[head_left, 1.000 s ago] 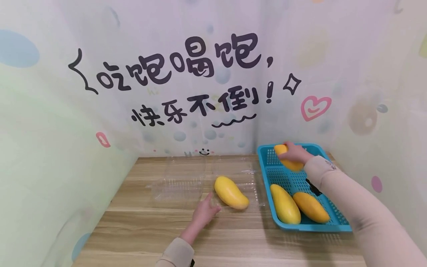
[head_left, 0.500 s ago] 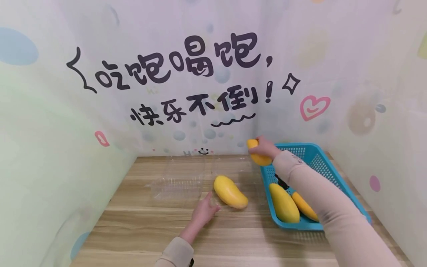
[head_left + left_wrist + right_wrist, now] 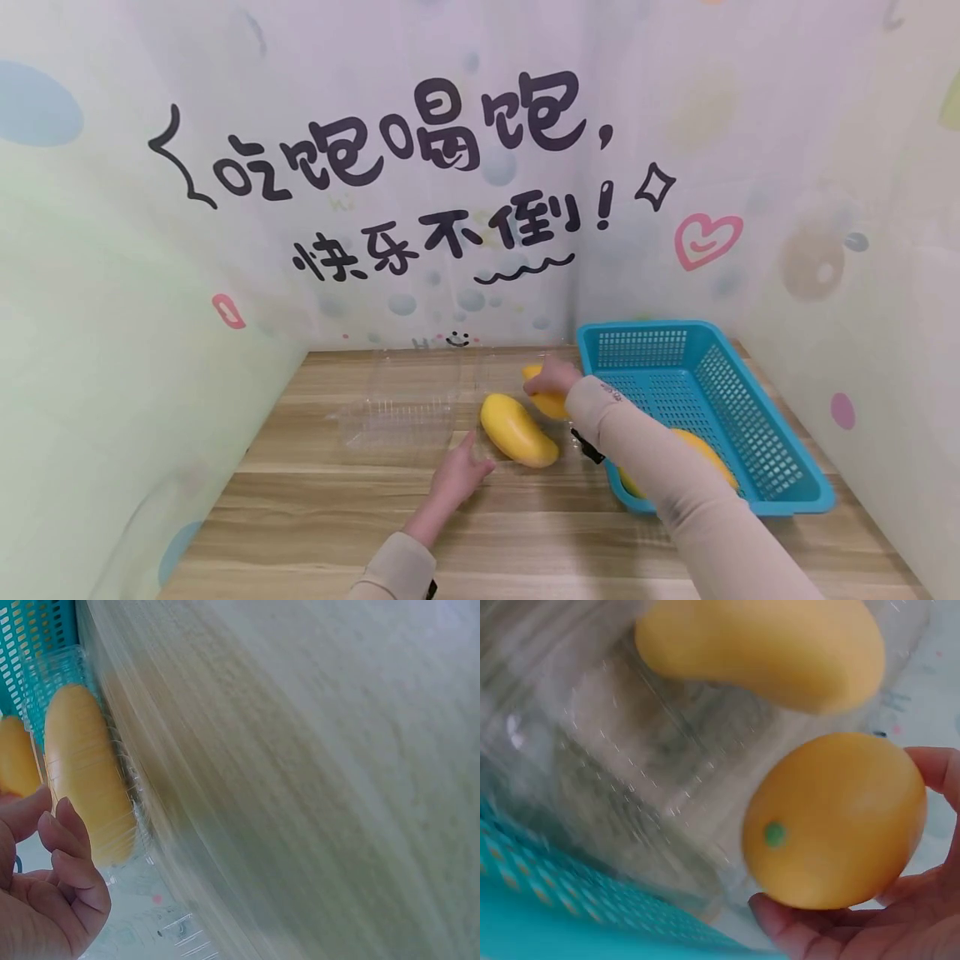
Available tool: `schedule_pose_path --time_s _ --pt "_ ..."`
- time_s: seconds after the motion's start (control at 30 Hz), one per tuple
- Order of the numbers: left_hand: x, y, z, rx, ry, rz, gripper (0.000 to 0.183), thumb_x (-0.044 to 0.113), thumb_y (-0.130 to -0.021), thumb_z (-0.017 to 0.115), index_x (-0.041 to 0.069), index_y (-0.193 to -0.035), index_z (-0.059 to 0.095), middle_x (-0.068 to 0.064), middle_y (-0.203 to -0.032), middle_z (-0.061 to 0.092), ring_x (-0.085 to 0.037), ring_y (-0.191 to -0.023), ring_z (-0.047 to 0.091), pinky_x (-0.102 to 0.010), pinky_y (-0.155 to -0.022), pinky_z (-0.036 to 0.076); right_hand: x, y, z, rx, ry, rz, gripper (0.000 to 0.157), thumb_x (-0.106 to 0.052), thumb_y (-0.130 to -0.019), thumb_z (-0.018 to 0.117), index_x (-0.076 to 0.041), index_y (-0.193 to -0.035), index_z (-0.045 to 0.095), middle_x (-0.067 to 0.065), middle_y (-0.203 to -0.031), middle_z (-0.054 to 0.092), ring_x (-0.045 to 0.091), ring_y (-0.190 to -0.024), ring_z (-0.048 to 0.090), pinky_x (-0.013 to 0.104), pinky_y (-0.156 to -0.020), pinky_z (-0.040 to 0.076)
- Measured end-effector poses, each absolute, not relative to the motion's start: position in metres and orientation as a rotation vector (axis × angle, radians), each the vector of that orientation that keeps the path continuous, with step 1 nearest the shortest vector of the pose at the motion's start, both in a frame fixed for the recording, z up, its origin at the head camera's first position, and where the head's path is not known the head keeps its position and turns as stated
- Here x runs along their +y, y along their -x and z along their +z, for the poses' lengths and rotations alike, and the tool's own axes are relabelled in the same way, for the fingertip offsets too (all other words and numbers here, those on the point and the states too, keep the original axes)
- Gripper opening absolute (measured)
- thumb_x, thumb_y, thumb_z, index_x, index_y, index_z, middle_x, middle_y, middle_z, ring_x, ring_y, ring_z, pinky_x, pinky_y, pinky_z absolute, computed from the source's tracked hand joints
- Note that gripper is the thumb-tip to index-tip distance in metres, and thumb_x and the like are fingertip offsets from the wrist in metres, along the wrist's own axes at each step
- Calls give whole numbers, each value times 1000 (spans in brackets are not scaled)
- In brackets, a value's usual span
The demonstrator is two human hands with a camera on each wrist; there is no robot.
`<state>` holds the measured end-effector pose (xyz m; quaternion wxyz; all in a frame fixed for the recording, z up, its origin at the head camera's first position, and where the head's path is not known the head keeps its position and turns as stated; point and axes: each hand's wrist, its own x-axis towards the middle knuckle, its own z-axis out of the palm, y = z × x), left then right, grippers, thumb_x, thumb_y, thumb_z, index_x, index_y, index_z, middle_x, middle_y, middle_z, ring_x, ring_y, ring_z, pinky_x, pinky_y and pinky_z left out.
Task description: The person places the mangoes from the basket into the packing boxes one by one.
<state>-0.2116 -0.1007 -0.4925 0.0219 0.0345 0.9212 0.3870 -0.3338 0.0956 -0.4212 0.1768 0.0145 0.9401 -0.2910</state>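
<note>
A yellow mango (image 3: 517,432) lies in the right half of a clear plastic clamshell box (image 3: 667,765), whose other half (image 3: 397,425) is folded open to the left. My right hand (image 3: 553,377) grips a second mango (image 3: 840,825) over the box, just behind and right of the first; its rounded end with a green spot faces the right wrist camera. At the near side of the box is my left hand (image 3: 459,477), its thumb and curled fingertips (image 3: 61,829) pinching at the rim beside the lying mango.
On the right of the wooden table (image 3: 330,533) stands a blue perforated basket (image 3: 810,500), close beside the box. Mangoes (image 3: 707,454) lie at its near end, partly hidden by my right sleeve. A printed wall sheet (image 3: 262,250) rises behind the table.
My right hand has lifted a mango from the blue basket, carried it left past the basket's rim and lowered it over the clear box. My left hand has stayed in place.
</note>
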Motion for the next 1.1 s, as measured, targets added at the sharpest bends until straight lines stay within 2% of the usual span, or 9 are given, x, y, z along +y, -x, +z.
schedule_pose_path --time_s 0.13,0.37,0.43,0.6,0.67,0.73,0.8,0.97,1.1 --pt "-100 212 -493 2849 -112 1206 66 19 -83 65 -8 -135 35 5 -52 40 -9 -44 35 -23 -40 32 91 329 -428 2648 -97 -801 41 -25 -66 70 0 -93 52 11 -81 52 23 -70 50 28 -57 42" --pt "-100 211 -490 2856 -117 1194 65 18 -82 66 -8 -135 36 3 -55 45 -10 -46 38 -25 -42 35 82 321 -434 2595 -185 -797 50 -13 -67 71 4 -105 45 15 -91 48 25 -80 47 32 -69 44" --pt "-100 211 -489 2852 -112 1198 65 18 -82 66 -7 -135 37 2 -55 45 -10 -46 39 -25 -43 35 84 327 -448 2614 -146 -760 46 -13 -67 70 5 -104 49 15 -94 48 25 -81 47 32 -70 45" --pt "-99 211 -488 2854 -97 1182 65 18 -82 67 -6 -135 37 2 -55 44 -10 -46 39 -25 -43 36 96 374 -523 2635 -92 -735 35 -16 -61 73 2 -89 60 14 -86 51 27 -74 49 33 -63 47" --pt "-99 210 -488 2859 -95 1177 65 18 -82 67 -5 -135 38 3 -55 44 -10 -46 40 -25 -43 36 95 373 -529 2659 -92 -726 30 -14 -61 72 3 -84 61 15 -82 52 28 -72 49 32 -61 47" --pt "-99 210 -488 2870 -103 1173 65 18 -81 67 -6 -134 38 2 -55 43 -11 -47 40 -26 -44 37 94 367 -524 2695 -75 -706 30 -10 -61 73 4 -86 63 14 -85 55 28 -76 52 34 -67 48" --pt "-99 210 -488 2880 -107 1157 64 18 -81 67 -6 -134 39 2 -55 43 -11 -47 39 -26 -45 36 96 372 -534 2749 -29 -660 25 -11 -59 70 3 -79 63 12 -79 54 26 -70 50 31 -62 47" --pt "-100 212 -490 2906 -124 1129 64 20 -81 68 -6 -133 40 0 -56 47 -11 -48 39 -26 -47 38 105 413 -588 2777 3 -579 26 -18 -58 72 -2 -75 62 8 -74 51 24 -65 46 28 -55 42" --pt "-100 214 -492 2896 -115 1135 64 23 -82 67 -7 -133 40 -4 -62 56 -13 -53 45 -32 -54 45 106 420 -596 2740 -67 -625 28 -15 -60 73 -1 -81 62 10 -81 53 26 -71 49 31 -62 46"
